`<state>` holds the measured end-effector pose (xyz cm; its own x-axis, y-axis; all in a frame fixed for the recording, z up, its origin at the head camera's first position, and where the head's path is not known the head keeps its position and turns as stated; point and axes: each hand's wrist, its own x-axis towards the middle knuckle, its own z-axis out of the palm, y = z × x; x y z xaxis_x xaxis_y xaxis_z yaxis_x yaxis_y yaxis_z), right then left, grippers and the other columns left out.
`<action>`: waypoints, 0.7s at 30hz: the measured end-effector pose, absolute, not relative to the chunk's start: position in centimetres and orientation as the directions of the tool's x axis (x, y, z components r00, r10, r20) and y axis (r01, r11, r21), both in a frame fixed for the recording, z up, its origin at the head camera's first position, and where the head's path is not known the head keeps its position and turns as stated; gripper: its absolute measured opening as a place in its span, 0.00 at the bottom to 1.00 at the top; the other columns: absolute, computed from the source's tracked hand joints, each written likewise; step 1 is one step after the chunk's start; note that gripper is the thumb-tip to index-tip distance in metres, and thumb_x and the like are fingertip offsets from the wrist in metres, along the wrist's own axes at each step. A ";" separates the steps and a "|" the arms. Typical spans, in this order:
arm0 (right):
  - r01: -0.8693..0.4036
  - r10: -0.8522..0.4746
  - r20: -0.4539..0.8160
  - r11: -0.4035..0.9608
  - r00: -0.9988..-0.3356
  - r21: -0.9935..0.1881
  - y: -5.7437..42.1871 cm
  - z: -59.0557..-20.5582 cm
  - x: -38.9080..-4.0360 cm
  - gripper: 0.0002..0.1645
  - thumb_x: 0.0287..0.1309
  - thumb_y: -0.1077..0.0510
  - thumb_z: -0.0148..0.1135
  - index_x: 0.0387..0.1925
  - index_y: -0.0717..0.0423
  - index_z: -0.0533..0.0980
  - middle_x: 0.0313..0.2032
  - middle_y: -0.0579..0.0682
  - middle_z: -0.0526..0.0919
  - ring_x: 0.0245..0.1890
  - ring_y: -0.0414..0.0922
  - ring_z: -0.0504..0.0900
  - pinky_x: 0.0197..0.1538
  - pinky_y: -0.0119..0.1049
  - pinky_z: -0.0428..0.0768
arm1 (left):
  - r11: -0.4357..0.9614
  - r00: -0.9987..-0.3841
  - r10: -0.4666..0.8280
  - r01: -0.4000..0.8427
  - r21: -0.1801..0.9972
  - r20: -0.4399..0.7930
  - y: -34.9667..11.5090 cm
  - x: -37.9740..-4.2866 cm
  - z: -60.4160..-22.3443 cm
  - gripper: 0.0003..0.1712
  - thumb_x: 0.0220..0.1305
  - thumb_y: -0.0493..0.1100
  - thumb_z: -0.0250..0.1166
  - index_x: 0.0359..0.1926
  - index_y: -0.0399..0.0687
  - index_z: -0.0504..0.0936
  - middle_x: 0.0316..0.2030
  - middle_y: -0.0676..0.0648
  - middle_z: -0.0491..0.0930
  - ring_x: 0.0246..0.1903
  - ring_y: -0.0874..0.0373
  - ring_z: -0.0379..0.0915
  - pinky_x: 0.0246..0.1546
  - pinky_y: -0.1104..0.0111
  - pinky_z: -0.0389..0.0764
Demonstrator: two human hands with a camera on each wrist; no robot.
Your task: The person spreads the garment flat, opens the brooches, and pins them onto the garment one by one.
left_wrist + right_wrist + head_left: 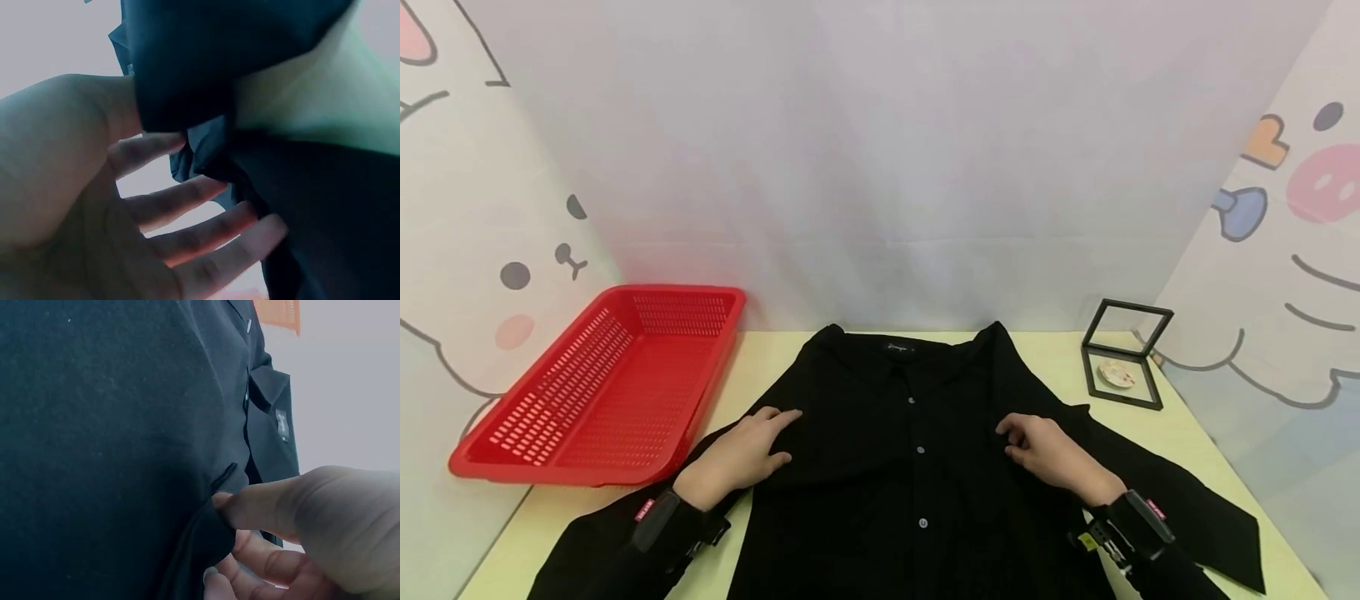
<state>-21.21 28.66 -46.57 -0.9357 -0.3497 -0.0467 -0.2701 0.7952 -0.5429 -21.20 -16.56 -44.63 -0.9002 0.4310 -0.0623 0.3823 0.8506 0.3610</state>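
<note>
A black button-up shirt (842, 475) lies spread front up on the table, its collar toward the back wall and its sleeves out to both sides. Near the shoulder on the left, my left hand (737, 457) rests with thumb and fingers spread apart. In the left wrist view its fingertips (265, 234) touch folds of black cloth, and the thumb tip is hidden behind cloth. Over the opposite side of the chest, my right hand (1052, 450) pinches a fold of the shirt; the right wrist view shows the bunched cloth (215, 537) between thumb and fingers.
A red plastic basket (617, 400) stands at the left, its near edge close to the sleeve. At the back right is a small black-framed case (1123, 400) with its lid raised and a round patterned item (1116, 374) inside. A pale curtain closes off the back.
</note>
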 end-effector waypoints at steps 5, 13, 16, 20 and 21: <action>-0.289 -0.334 0.008 0.802 -0.942 -0.523 28.9 -45.7 -21.3 0.12 0.66 0.68 0.62 0.50 0.61 0.79 0.32 0.46 0.79 0.26 0.36 0.72 0.30 0.34 0.72 | 0.850 -0.890 0.453 0.415 0.323 -0.049 -16.9 -21.3 -45.1 0.23 0.64 0.37 0.72 0.59 0.39 0.83 0.58 0.30 0.76 0.56 0.35 0.77 0.57 0.45 0.80; -0.317 -0.281 0.149 0.809 -0.948 -0.494 29.9 -42.9 -21.6 0.14 0.69 0.68 0.61 0.54 0.62 0.78 0.34 0.46 0.80 0.27 0.35 0.73 0.32 0.34 0.72 | 0.875 -0.899 0.436 0.411 0.255 -0.047 -17.1 -21.1 -45.5 0.22 0.64 0.39 0.73 0.58 0.39 0.84 0.58 0.32 0.77 0.55 0.35 0.76 0.58 0.44 0.78; -0.331 -0.254 0.221 0.814 -0.942 -0.476 30.3 -42.0 -21.6 0.14 0.68 0.68 0.63 0.53 0.62 0.79 0.35 0.48 0.82 0.28 0.36 0.74 0.32 0.35 0.72 | 0.879 -0.900 0.435 0.414 0.236 -0.040 -16.9 -21.0 -45.4 0.22 0.64 0.39 0.73 0.58 0.39 0.83 0.58 0.32 0.77 0.55 0.35 0.77 0.58 0.44 0.78; -0.337 -0.227 0.278 0.822 -0.933 -0.458 30.6 -41.3 -21.7 0.13 0.66 0.68 0.65 0.52 0.61 0.80 0.35 0.49 0.83 0.29 0.38 0.78 0.33 0.35 0.74 | 0.875 -0.895 0.446 0.434 0.216 -0.008 -16.8 -20.9 -45.5 0.21 0.63 0.38 0.74 0.56 0.36 0.84 0.56 0.33 0.78 0.53 0.37 0.78 0.57 0.46 0.79; -0.339 -0.225 0.284 0.822 -0.932 -0.459 30.7 -41.2 -21.7 0.13 0.66 0.68 0.65 0.51 0.61 0.81 0.34 0.49 0.83 0.29 0.39 0.79 0.33 0.35 0.75 | 0.869 -0.890 0.456 0.448 0.209 0.009 -16.8 -20.9 -45.6 0.20 0.62 0.37 0.74 0.54 0.35 0.85 0.54 0.34 0.79 0.51 0.38 0.79 0.56 0.48 0.80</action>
